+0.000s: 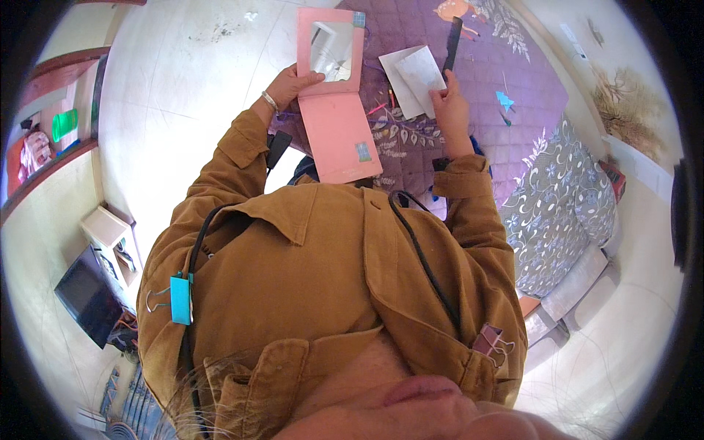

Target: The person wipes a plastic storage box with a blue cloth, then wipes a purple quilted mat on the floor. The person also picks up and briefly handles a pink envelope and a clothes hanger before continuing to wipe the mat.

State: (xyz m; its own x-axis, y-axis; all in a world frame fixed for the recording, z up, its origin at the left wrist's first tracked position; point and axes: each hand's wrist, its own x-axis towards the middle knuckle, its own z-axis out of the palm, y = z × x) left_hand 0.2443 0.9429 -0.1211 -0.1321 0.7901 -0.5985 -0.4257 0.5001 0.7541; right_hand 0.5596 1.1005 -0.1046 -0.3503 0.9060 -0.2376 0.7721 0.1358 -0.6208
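Observation:
My left hand (291,88) grips the edge of an open pink folding mirror (330,135), its thumb over the rim of the glass (331,52). The mirror's plain pink cover hangs toward my chest and bears a small sticker. My right hand (452,113) pinches the edge of a folded white card (412,77) under its thumb. From the index fingertip of that hand a slim black comb (452,44) extends away from me; whether it is gripped or lies behind the finger is unclear.
A purple quilted cover (528,88) spreads ahead, with a blue tree-shaped cutout (504,100) and pens (376,109) on it. A patterned grey cushion (555,220) lies to the right. A dark screen (89,297) and a small cabinet (113,242) stand at left.

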